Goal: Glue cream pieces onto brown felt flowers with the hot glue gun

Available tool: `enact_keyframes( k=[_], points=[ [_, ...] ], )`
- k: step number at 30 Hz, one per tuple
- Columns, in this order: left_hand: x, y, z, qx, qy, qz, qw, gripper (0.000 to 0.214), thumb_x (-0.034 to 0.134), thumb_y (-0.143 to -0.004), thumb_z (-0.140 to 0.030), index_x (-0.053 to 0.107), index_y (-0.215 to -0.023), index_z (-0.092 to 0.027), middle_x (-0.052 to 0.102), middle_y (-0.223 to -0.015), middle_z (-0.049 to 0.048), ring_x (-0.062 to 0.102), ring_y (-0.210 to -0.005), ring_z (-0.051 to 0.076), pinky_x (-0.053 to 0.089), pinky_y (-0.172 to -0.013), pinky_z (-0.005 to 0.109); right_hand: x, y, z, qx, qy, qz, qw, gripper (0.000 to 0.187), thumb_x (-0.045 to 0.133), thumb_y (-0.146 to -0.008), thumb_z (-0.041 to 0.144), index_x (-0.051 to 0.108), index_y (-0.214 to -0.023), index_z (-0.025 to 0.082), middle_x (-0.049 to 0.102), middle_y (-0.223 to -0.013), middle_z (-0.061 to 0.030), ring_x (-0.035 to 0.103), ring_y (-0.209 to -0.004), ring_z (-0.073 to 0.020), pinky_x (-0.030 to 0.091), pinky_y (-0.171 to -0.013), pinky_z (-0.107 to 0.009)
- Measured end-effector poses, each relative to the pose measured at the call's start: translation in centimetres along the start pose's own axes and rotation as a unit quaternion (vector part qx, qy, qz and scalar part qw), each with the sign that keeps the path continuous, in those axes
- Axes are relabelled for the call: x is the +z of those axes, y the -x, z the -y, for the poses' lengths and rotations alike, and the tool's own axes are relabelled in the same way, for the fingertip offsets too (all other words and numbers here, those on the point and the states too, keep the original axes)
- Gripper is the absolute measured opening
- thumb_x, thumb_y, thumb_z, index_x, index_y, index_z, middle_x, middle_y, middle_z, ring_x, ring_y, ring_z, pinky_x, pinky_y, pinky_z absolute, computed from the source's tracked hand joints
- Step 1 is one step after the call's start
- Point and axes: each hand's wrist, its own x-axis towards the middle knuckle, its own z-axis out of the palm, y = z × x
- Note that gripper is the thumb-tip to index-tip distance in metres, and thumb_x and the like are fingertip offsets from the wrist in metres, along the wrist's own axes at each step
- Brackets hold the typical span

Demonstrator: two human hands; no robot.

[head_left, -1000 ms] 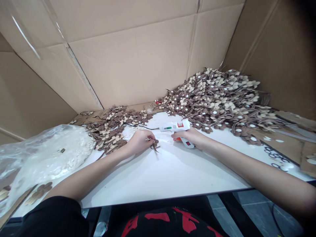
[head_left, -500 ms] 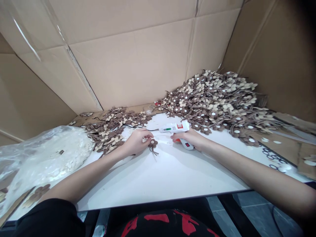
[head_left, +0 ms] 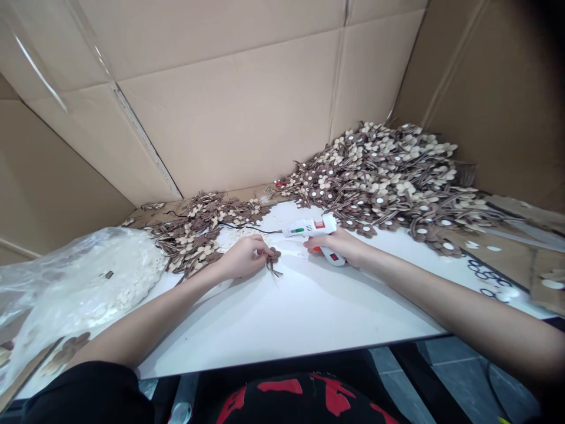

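My right hand (head_left: pixel 342 246) is wrapped around the handle of a white hot glue gun (head_left: pixel 304 228), whose nozzle points left. A small brown flower (head_left: pixel 274 255) with dark thin strips trailing below it lies on the white tabletop (head_left: pixel 282 312). My left hand (head_left: pixel 247 256) is closed, with its fingertips on the left side of this flower. Those fingers hide part of the flower's middle. The glue gun's nozzle is above the flower and apart from it.
A large heap of brown and beige flowers (head_left: pixel 379 176) rises at the back right. A smaller heap (head_left: pixel 198 229) lies behind my left hand. A clear plastic bag of white discs (head_left: pixel 110 277) sits at the left. Cardboard walls (head_left: pixel 238 118) enclose the back and sides. Dark rings (head_left: pixel 485 274) lie at the right.
My left fingertips have come down onto the brown flower, covering the white dot seen at its middle before. My right hand and the glue gun have hardly moved.
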Motion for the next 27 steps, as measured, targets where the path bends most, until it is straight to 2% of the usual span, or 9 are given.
enact_keyframes(
  k=[5,8,12,16,19,22,27],
  points=[
    [0.1,0.0,0.6,-0.028,0.037,0.011,0.999,0.023,0.05,-0.077,-0.017,0.069,-0.088,-0.019,0.061,-0.085,0.0037,0.058,-0.079,0.013,0.045,-0.072,0.022,0.1,0.0,0.2,0.004,0.001,-0.002,1.0,0.006,0.061,-0.056,0.019,0.056,-0.059,0.017,0.059,-0.057,0.0006,0.05,-0.052,-0.0125,0.038,-0.049,-0.024],
    [0.2,0.0,0.4,-0.025,0.027,0.007,0.999,0.021,0.051,-0.077,-0.018,0.069,-0.086,-0.02,0.062,-0.086,0.0028,0.058,-0.08,0.013,0.045,-0.072,0.022,0.3,0.0,0.2,0.008,-0.005,-0.005,1.0,0.008,0.062,-0.056,0.019,0.058,-0.063,0.018,0.062,-0.062,-0.0005,0.052,-0.055,-0.0138,0.04,-0.05,-0.025],
    [0.2,0.1,-0.1,-0.019,-0.017,0.002,1.0,0.02,0.051,-0.076,-0.017,0.069,-0.083,-0.021,0.063,-0.085,0.0023,0.057,-0.081,0.015,0.043,-0.074,0.023,0.4,-0.1,0.2,0.003,-0.007,-0.021,1.0,0.02,0.063,-0.054,0.018,0.062,-0.074,0.018,0.066,-0.079,-0.0027,0.057,-0.066,-0.0162,0.045,-0.057,-0.025],
    [0.0,0.2,0.0,-0.007,-0.004,0.009,1.0,0.023,0.047,-0.078,-0.016,0.068,-0.086,-0.021,0.062,-0.085,0.003,0.056,-0.081,0.014,0.043,-0.072,0.022,0.3,-0.1,0.1,0.024,-0.002,-0.024,0.999,0.018,0.064,-0.054,0.019,0.061,-0.072,0.017,0.067,-0.079,-0.0041,0.058,-0.066,-0.0163,0.046,-0.058,-0.025],
    [0.1,0.1,0.6,-0.015,0.01,-0.029,0.999,0.024,0.044,-0.08,-0.018,0.066,-0.091,-0.019,0.061,-0.086,0.004,0.055,-0.075,0.013,0.043,-0.066,0.022,0.3,0.0,0.1,0.023,0.003,-0.024,0.999,0.018,0.063,-0.056,0.021,0.061,-0.073,0.017,0.067,-0.078,-0.0048,0.058,-0.065,-0.0167,0.046,-0.056,-0.025],
    [0.5,0.1,0.9,-0.034,-0.02,-0.075,0.996,0.025,0.045,-0.081,-0.021,0.061,-0.099,-0.017,0.06,-0.09,0.0054,0.053,-0.07,0.013,0.042,-0.064,0.024,0.3,0.0,0.2,0.018,0.012,-0.033,0.999,0.02,0.064,-0.055,0.021,0.062,-0.074,0.017,0.067,-0.081,-0.0051,0.058,-0.066,-0.017,0.046,-0.057,-0.025],
    [0.8,0.4,0.3,-0.027,-0.058,-0.058,0.996,0.019,0.047,-0.081,-0.024,0.063,-0.09,-0.017,0.058,-0.088,0.0067,0.053,-0.083,0.017,0.042,-0.074,0.027,0.2,0.0,0.1,0.021,0.024,-0.03,0.999,0.016,0.064,-0.055,0.023,0.061,-0.069,0.017,0.067,-0.078,-0.0046,0.058,-0.066,-0.0174,0.045,-0.057,-0.026]
  ],
)
